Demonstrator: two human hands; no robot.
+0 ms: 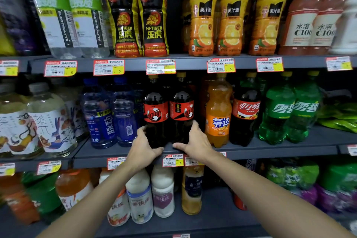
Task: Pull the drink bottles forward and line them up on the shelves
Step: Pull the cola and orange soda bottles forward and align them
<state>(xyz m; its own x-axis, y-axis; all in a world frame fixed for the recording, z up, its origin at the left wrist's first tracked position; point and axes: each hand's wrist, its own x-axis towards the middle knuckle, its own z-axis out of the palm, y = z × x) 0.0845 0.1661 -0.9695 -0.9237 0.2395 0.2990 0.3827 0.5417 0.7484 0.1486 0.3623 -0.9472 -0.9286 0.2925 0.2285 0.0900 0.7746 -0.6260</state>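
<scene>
Two dark cola bottles with red labels stand side by side at the front of the middle shelf (270,150). My left hand (144,146) grips the lower body of the left cola bottle (155,110). My right hand (195,141) grips the lower body of the right cola bottle (181,109). Both thumbs lie along the shelf's front lip below the bottles. To the right stand an orange soda bottle (218,112), another cola bottle (245,110) and two green soda bottles (289,110).
Blue drink bottles (108,116) and tea bottles (48,120) stand left of the colas. The top shelf holds electrolyte water, energy drinks (135,15) and orange juice bottles (231,15). Milky drinks (150,195) fill the lower shelf. Price tags line the shelf edges.
</scene>
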